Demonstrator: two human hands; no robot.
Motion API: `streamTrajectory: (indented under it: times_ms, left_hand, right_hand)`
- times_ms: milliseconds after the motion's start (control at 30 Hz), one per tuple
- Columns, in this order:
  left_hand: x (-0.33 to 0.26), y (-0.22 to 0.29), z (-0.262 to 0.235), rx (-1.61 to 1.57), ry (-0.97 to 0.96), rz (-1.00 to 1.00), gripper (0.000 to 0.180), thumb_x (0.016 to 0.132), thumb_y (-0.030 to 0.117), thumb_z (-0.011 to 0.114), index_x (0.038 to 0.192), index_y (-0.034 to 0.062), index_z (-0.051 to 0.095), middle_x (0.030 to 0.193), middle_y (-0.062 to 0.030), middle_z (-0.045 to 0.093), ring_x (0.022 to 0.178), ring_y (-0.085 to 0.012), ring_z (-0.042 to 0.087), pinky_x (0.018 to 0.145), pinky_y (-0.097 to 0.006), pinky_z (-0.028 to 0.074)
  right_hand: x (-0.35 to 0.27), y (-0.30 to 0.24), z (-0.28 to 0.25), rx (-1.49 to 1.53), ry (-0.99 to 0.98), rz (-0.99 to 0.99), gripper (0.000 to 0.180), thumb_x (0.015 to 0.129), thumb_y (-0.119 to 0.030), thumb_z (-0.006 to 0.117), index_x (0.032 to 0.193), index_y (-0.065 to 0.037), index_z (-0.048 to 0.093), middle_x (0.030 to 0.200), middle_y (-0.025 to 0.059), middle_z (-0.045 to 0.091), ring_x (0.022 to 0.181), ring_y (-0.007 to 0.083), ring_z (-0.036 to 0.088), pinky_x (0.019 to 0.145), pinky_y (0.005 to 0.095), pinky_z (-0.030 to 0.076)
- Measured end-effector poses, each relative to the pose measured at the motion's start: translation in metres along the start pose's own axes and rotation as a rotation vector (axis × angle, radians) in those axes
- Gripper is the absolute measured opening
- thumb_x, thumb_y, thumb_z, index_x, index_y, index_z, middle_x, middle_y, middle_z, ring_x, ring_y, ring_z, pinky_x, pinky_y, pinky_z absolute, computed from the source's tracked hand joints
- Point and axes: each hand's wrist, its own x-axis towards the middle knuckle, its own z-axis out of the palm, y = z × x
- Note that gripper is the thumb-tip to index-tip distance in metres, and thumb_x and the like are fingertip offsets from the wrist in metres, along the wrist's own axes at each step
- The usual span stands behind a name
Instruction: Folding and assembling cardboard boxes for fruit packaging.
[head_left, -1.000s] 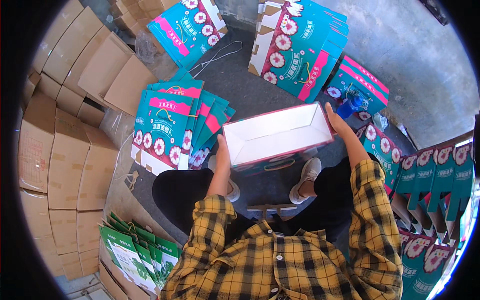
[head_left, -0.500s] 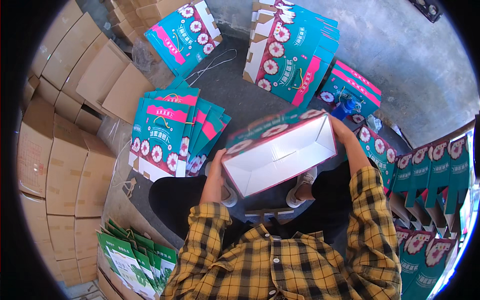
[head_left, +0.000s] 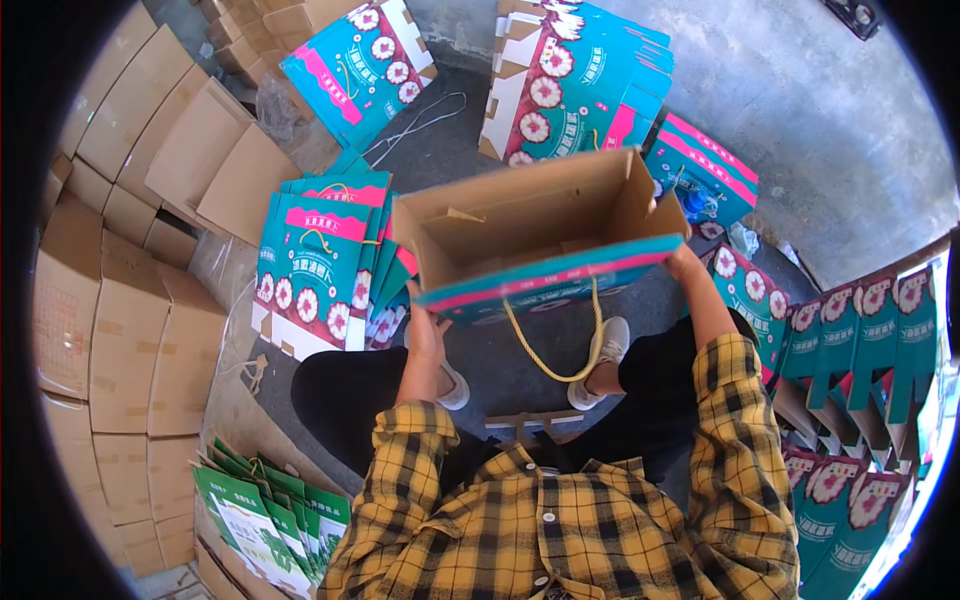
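Note:
Between my hands is a teal and pink cardboard gift box (head_left: pixel 560 283), its open top facing up and its bare brown inside showing. A yellow rope handle (head_left: pixel 553 377) hangs from the side nearest me. My left hand (head_left: pixel 427 330) grips the box's left end, fingers partly hidden under the lower edge. At the right end, my right hand (head_left: pixel 682 258) is closed around the corner. Left of the box lies a fanned pile of flat printed boxes (head_left: pixel 318 260) of the same kind.
Brown cartons (head_left: pixel 130 330) are stacked along the left. More flat boxes (head_left: pixel 575 85) lean at the back wall, and another pile (head_left: pixel 365 70) lies beyond. Finished-looking boxes (head_left: pixel 865 340) stand in rows at right. Green printed packs (head_left: pixel 265 520) sit lower left. A blue object (head_left: pixel 695 203) rests on a box.
The box has been turned over in my hands: its white closed base faced me before, and now its open top and rope handle show. Both hands still hold its ends.

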Motion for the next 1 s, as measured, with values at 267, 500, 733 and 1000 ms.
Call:
streamTrajectory:
  times_ms: [267, 500, 733, 1000]
  left_hand:
    - [-0.006, -0.007, 0.011, 0.095, 0.106, -0.106, 0.084, 0.085, 0.073, 0.041, 0.140, 0.0105, 0.038, 0.139, -0.0168, 0.045, 0.129, -0.0346, 0.039, 0.106, -0.054, 0.024]
    - [0.004, -0.018, 0.006, 0.090, 0.091, -0.092, 0.071, 0.084, 0.067, 0.050, 0.130, 0.0132, 0.049, 0.121, -0.0060, 0.056, 0.109, -0.0206, 0.051, 0.091, -0.042, 0.035]
    - [0.003, -0.020, -0.013, 0.254, 0.013, -0.248, 0.078, 0.080, 0.065, 0.059, 0.128, 0.0050, 0.050, 0.109, -0.0083, 0.060, 0.093, -0.0175, 0.057, 0.079, -0.032, 0.043]
    - [0.001, -0.024, -0.010, 0.490, -0.038, -0.003, 0.082, 0.081, 0.065, 0.059, 0.118, -0.0084, 0.056, 0.104, -0.0151, 0.062, 0.095, -0.0197, 0.058, 0.079, -0.030, 0.044]
  right_hand:
    - [0.012, 0.025, 0.004, 0.049, -0.180, 0.078, 0.099, 0.083, -0.080, 0.032, 0.140, 0.001, 0.039, 0.140, 0.0206, 0.044, 0.126, 0.0278, 0.046, 0.105, 0.0440, 0.034]
    - [0.029, 0.033, 0.004, 0.138, -0.259, 0.154, 0.101, 0.082, -0.080, 0.033, 0.140, 0.003, 0.038, 0.141, 0.0207, 0.042, 0.128, 0.0264, 0.045, 0.106, 0.0425, 0.033]
    - [0.016, 0.013, 0.020, 0.044, -0.211, 0.350, 0.103, 0.080, -0.080, 0.039, 0.139, 0.005, 0.037, 0.143, 0.0193, 0.041, 0.132, 0.0269, 0.039, 0.109, 0.0401, 0.031]
    - [0.025, 0.033, 0.004, 0.095, -0.234, 0.350, 0.092, 0.082, -0.073, 0.048, 0.134, 0.004, 0.044, 0.135, 0.0167, 0.049, 0.123, 0.0227, 0.048, 0.103, 0.0371, 0.038]
